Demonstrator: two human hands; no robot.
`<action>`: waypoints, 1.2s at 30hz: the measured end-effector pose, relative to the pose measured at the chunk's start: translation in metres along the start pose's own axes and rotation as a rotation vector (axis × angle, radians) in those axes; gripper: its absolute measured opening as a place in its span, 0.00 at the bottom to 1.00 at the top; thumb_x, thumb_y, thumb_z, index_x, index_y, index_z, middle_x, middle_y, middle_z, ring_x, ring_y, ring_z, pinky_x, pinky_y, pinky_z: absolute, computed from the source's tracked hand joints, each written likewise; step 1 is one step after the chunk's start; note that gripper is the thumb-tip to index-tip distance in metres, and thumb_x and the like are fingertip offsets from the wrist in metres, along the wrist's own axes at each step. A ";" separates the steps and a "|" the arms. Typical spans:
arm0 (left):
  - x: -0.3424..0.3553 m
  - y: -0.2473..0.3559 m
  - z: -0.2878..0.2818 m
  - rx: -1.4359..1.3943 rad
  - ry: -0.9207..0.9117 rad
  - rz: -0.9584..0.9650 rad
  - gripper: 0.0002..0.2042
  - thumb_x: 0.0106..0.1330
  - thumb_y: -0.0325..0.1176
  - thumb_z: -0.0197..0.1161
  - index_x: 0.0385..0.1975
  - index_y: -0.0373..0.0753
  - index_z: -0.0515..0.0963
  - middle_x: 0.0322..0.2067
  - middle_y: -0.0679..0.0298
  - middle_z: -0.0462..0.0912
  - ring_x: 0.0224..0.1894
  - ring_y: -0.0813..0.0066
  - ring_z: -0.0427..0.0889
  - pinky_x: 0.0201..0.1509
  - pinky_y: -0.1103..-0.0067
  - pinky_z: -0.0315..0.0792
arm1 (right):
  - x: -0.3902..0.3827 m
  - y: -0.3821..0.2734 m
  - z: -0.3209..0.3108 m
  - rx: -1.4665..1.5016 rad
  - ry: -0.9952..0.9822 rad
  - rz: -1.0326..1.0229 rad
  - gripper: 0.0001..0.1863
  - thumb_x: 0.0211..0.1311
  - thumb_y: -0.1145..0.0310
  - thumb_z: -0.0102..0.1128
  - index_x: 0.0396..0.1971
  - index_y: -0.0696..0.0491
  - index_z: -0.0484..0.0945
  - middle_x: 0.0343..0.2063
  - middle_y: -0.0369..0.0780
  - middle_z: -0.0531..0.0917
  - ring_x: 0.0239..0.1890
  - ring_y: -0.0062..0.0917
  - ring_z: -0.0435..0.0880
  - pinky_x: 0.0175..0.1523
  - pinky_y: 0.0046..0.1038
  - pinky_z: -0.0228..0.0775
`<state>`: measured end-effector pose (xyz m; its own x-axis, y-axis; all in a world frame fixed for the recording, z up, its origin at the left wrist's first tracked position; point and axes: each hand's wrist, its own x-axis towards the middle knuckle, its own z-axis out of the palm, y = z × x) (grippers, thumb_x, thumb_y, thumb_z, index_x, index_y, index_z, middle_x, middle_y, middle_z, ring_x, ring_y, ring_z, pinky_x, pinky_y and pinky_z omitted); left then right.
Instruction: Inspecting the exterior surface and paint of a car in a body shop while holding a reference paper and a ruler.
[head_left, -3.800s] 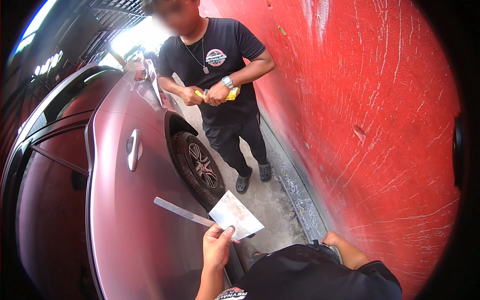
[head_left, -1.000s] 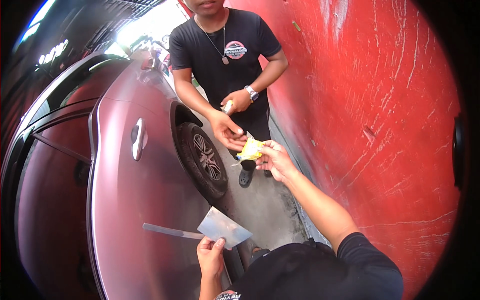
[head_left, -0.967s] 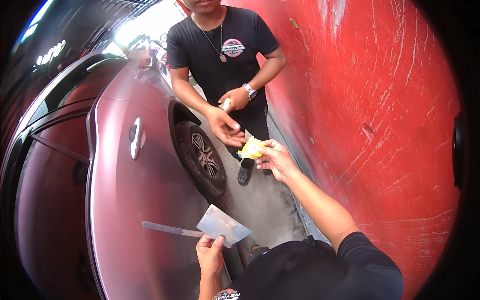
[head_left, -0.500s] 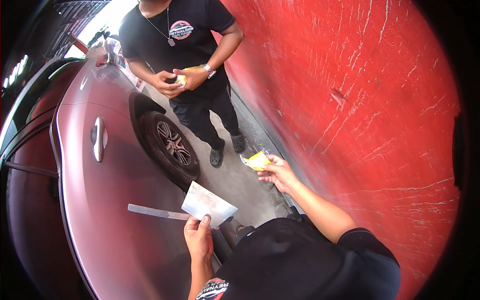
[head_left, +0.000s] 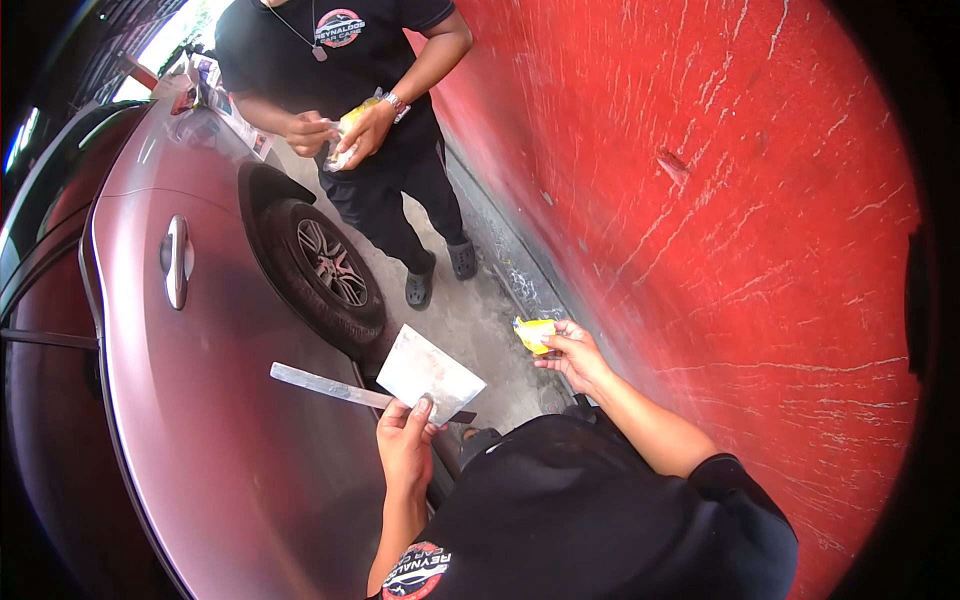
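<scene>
My left hand [head_left: 408,435] grips a pale flat rectangular plate [head_left: 430,370] and a long narrow metal-looking strip [head_left: 320,384], thumb pressed on the plate, beside the car's side. Held out to the right, near the red wall, my right hand [head_left: 575,360] pinches a small crumpled yellow packet [head_left: 532,330]. A person in dark clothes [head_left: 385,200] stands facing me, holding a yellow-and-clear package [head_left: 350,120] in both hands at waist height.
A pinkish-silver car [head_left: 170,400] with a wheel [head_left: 330,270] and door handle [head_left: 175,262] lines the left. A scratched red wall [head_left: 750,250] rises on the right, with a low ledge [head_left: 510,275] at its foot. Between them runs a narrow concrete floor [head_left: 470,320].
My right hand came up from my side, took the yellow packet near the person's hand and is now lower, apart from it. The person's hands went back to waist height. The view has shifted.
</scene>
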<state>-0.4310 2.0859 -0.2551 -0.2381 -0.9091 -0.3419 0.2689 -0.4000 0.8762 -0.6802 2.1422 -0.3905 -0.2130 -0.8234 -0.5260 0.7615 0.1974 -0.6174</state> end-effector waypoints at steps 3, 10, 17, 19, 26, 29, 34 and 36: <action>0.000 -0.003 -0.001 0.003 0.008 -0.016 0.05 0.60 0.24 0.60 0.34 0.34 0.75 0.31 0.62 0.80 0.30 0.75 0.80 0.30 0.80 0.76 | -0.002 0.000 0.001 0.013 -0.045 0.006 0.17 0.58 0.70 0.57 0.45 0.58 0.68 0.39 0.43 0.78 0.36 0.27 0.79 0.40 0.30 0.75; -0.004 -0.010 -0.004 0.030 0.023 -0.032 0.04 0.59 0.26 0.61 0.32 0.37 0.74 0.29 0.63 0.80 0.28 0.74 0.80 0.29 0.78 0.76 | -0.003 0.004 0.002 0.008 -0.073 0.020 0.16 0.59 0.72 0.54 0.46 0.59 0.68 0.38 0.43 0.78 0.36 0.26 0.79 0.40 0.29 0.75; -0.008 -0.009 -0.008 0.030 0.031 -0.030 0.04 0.59 0.26 0.61 0.33 0.36 0.74 0.29 0.63 0.80 0.27 0.74 0.80 0.29 0.79 0.76 | -0.003 0.007 0.004 -0.006 -0.015 0.016 0.12 0.57 0.74 0.52 0.42 0.57 0.68 0.37 0.44 0.79 0.36 0.27 0.80 0.39 0.29 0.75; -0.006 -0.009 -0.008 0.024 0.042 -0.024 0.04 0.60 0.26 0.61 0.33 0.36 0.74 0.29 0.63 0.80 0.27 0.74 0.80 0.29 0.79 0.76 | -0.001 0.007 0.005 -0.008 -0.016 0.016 0.12 0.57 0.75 0.53 0.41 0.57 0.68 0.37 0.43 0.79 0.36 0.27 0.80 0.39 0.30 0.76; 0.002 -0.006 -0.006 0.116 0.092 0.037 0.05 0.59 0.26 0.62 0.33 0.34 0.75 0.28 0.63 0.80 0.26 0.78 0.78 0.29 0.80 0.76 | 0.001 0.004 0.002 -0.040 0.015 -0.030 0.12 0.55 0.76 0.53 0.40 0.55 0.68 0.37 0.42 0.79 0.36 0.27 0.80 0.39 0.31 0.76; -0.004 -0.002 -0.011 0.293 0.125 0.066 0.06 0.57 0.27 0.64 0.32 0.34 0.76 0.26 0.67 0.78 0.24 0.84 0.72 0.28 0.84 0.69 | -0.019 0.007 0.000 -0.057 0.032 -0.065 0.12 0.55 0.78 0.52 0.41 0.56 0.68 0.37 0.43 0.79 0.36 0.28 0.80 0.38 0.31 0.76; 0.006 -0.003 -0.008 0.174 0.148 0.077 0.06 0.57 0.27 0.64 0.31 0.34 0.76 0.25 0.67 0.78 0.23 0.84 0.72 0.28 0.85 0.68 | 0.011 0.000 -0.008 -0.067 0.013 -0.113 0.12 0.55 0.79 0.50 0.40 0.56 0.68 0.37 0.44 0.79 0.35 0.29 0.81 0.35 0.32 0.78; 0.000 -0.001 -0.009 0.136 0.131 0.049 0.06 0.57 0.26 0.64 0.31 0.34 0.76 0.27 0.65 0.80 0.23 0.83 0.74 0.28 0.85 0.70 | -0.013 0.017 -0.016 -0.083 0.102 -0.010 0.13 0.53 0.81 0.50 0.39 0.56 0.66 0.35 0.46 0.79 0.33 0.31 0.81 0.34 0.34 0.78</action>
<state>-0.4231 2.0853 -0.2591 -0.1018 -0.9380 -0.3313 0.1464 -0.3436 0.9276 -0.6744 2.1650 -0.4038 -0.2849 -0.7681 -0.5734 0.7062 0.2363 -0.6674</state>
